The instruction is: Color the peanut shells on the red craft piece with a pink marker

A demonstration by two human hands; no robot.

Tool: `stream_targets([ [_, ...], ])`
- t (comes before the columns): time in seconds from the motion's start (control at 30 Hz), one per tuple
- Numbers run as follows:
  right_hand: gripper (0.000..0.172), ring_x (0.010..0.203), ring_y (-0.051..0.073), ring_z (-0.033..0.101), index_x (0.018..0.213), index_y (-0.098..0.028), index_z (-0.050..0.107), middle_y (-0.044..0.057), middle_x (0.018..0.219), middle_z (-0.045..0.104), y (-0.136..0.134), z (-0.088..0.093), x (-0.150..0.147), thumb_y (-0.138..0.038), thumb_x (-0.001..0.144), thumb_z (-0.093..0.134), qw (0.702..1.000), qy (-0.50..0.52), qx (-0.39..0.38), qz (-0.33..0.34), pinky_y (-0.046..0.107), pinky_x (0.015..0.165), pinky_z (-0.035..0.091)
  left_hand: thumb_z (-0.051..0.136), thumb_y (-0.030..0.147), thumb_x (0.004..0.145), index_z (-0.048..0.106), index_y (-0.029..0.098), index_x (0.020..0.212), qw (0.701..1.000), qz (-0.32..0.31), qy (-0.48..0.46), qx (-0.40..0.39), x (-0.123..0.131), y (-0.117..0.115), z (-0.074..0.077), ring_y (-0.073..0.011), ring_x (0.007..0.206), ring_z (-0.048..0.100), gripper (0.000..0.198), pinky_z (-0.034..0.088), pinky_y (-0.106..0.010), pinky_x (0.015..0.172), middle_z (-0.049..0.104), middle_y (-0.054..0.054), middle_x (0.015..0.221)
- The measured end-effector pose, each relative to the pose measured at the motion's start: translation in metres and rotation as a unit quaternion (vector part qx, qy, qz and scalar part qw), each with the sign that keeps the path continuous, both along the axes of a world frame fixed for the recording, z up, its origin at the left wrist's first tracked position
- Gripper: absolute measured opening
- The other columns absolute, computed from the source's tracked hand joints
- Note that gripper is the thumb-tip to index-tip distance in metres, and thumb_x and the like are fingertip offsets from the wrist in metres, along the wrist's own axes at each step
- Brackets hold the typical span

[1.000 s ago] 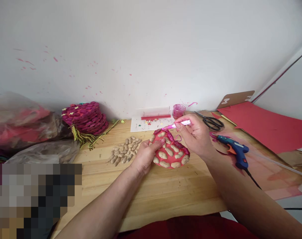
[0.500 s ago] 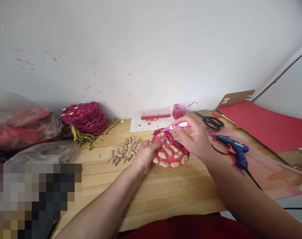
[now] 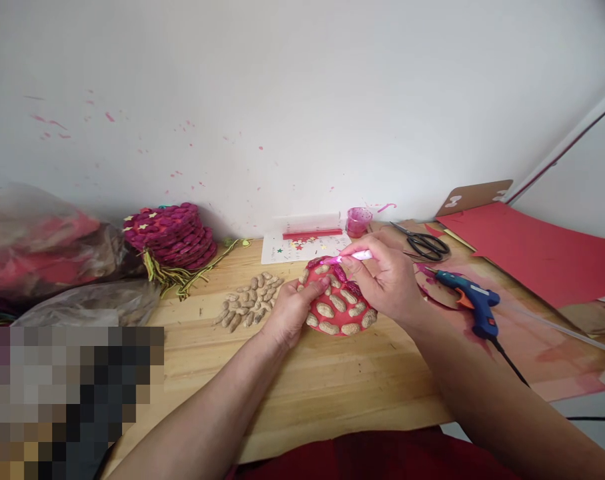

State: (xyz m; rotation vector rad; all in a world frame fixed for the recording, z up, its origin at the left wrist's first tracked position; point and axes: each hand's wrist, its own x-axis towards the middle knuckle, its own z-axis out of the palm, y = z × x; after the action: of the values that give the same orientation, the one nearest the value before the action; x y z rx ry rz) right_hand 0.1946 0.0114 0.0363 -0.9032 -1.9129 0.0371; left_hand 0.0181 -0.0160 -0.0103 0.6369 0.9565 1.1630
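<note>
My left hand (image 3: pixel 296 308) grips the left edge of a red card piece (image 3: pixel 343 319) covered with peanuts, its thumb lying over the front. Along the upper edge several peanuts are coloured magenta; the lower ones keep their tan shells. My right hand (image 3: pixel 390 277) is closed round a white brush or pen (image 3: pixel 361 255) smeared with pink. Its pink tip rests at the magenta peanuts near the top of the card piece. The fingers of my right hand hide part of the card piece's right side.
Loose peanuts (image 3: pixel 250 301) lie left of my hands. Behind are a stack of magenta peanut pieces (image 3: pixel 170 233), a white sheet with stars (image 3: pixel 277 250) and a pink cup (image 3: pixel 358 221). At right are scissors (image 3: pixel 427 247), a blue glue gun (image 3: pixel 482 310) and red card sheets (image 3: pixel 537 250).
My right hand has shifted slightly left, bringing the white tool's tip a little further left along the top edge. My left hand keeps its hold on the card piece.
</note>
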Motion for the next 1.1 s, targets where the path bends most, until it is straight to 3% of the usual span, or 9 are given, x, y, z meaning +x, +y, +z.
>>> stream_targets([
  [0.4,0.005,0.086,0.022,0.067,0.092,-0.024,0.070,0.002,0.086,0.074,-0.0001,0.0010,-0.0008,-0.022,0.096,0.067,0.999,0.017,0.030,-0.001,0.040,0.082,0.048,0.099,0.042,0.057,0.080,0.009,0.088,1.000,-0.006,-0.010,0.007,0.0004,0.0007,-0.0024,-0.0237,0.065,0.076,0.049,0.062,-0.033,0.070,0.081,-0.014,0.079],
  [0.67,0.004,0.088,0.022,0.069,0.095,-0.025,0.068,0.002,0.089,0.075,0.0009,-0.0004,-0.0015,-0.025,0.098,0.065,0.999,0.040,-0.001,0.019,0.040,0.083,0.050,0.098,0.050,0.056,0.078,0.011,0.082,0.999,-0.004,0.048,0.023,0.0019,-0.0019,0.0022,-0.0239,0.058,0.074,0.050,0.061,-0.033,0.060,0.080,-0.013,0.074],
  [1.1,0.004,0.085,0.021,0.067,0.094,-0.024,0.068,0.002,0.088,0.073,0.0020,0.0012,-0.0006,-0.023,0.097,0.066,0.998,0.063,0.018,0.014,0.038,0.080,0.051,0.097,0.051,0.058,0.079,0.013,0.083,0.997,0.000,0.068,0.035,0.0021,-0.0034,0.0033,-0.0240,0.061,0.075,0.049,0.063,-0.034,0.062,0.080,-0.012,0.075],
])
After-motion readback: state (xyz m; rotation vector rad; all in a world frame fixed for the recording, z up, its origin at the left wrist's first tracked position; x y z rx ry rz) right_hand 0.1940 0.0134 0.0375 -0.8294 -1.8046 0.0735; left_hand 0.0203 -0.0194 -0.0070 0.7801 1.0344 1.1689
